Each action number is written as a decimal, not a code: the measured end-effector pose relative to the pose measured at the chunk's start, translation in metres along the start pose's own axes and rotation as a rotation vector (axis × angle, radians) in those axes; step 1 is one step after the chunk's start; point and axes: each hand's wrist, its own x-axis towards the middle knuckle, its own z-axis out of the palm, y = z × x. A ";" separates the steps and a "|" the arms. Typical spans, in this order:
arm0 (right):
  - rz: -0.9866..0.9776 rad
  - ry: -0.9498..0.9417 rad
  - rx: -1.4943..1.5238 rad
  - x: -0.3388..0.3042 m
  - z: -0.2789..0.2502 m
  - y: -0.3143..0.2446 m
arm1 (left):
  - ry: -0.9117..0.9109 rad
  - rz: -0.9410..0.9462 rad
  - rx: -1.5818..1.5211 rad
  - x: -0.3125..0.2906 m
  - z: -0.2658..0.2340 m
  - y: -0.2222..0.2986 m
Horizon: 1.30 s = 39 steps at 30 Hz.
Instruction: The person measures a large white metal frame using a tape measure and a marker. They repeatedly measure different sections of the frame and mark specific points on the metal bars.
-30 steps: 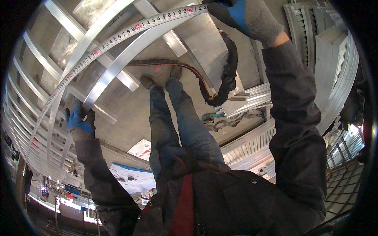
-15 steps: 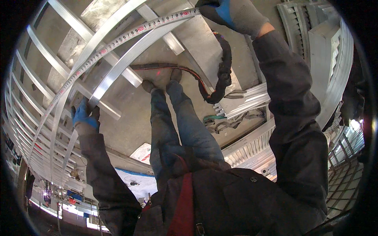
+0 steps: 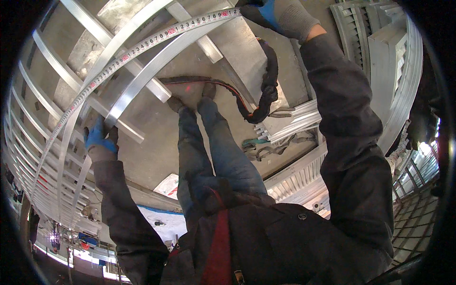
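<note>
A white tape measure (image 3: 152,42) with black and red markings runs in a curve over a frame of silver metal bars. Its near end disappears into my right hand (image 3: 280,18), in a grey and blue glove, at the top; the fingers are closed round it, and the case cannot be made out. My left hand (image 3: 100,138), gloved in blue and grey, is at the lower end of a silver metal bar (image 3: 142,81). Its thumb and fingers lie on either side of that bar's end, apart from the tape.
A black wrapped cable (image 3: 266,97) loops across the floor near my feet. Stacked silver profiles (image 3: 297,118) and grey straps (image 3: 285,146) lie to the right. Larger metal profiles (image 3: 387,66) stand at the far right. Many parallel bars (image 3: 52,99) fill the left side.
The whole view has shifted slightly. Both hands keep their places on the tape and the bar, with no clear change of grip.
</note>
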 end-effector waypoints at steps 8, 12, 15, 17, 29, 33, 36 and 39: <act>-0.075 0.037 -0.031 0.000 0.003 0.004 | -0.034 -0.033 -0.072 0.000 0.003 -0.001; -0.016 0.005 -0.006 -0.001 -0.001 0.000 | -0.048 -0.074 -0.004 0.000 -0.002 0.005; 0.014 -0.027 -0.013 -0.002 -0.007 -0.003 | -0.051 -0.059 -0.052 0.002 -0.003 0.006; 0.053 -0.040 0.019 -0.003 -0.012 -0.008 | -0.072 -0.062 -0.049 0.002 -0.003 0.004; 0.020 -0.084 -0.201 -0.037 -0.078 -0.056 | -0.099 -0.020 0.046 0.005 -0.027 0.022; -0.001 -0.079 -0.119 -0.068 -0.096 -0.080 | 0.238 -0.040 -0.236 -0.032 -0.039 0.010; 0.125 -0.166 0.034 -0.098 -0.108 -0.098 | 0.178 -0.424 -1.133 -0.073 -0.041 -0.002; 0.179 -0.144 0.042 -0.133 -0.107 -0.112 | 0.123 -0.270 -2.592 -0.104 -0.052 -0.016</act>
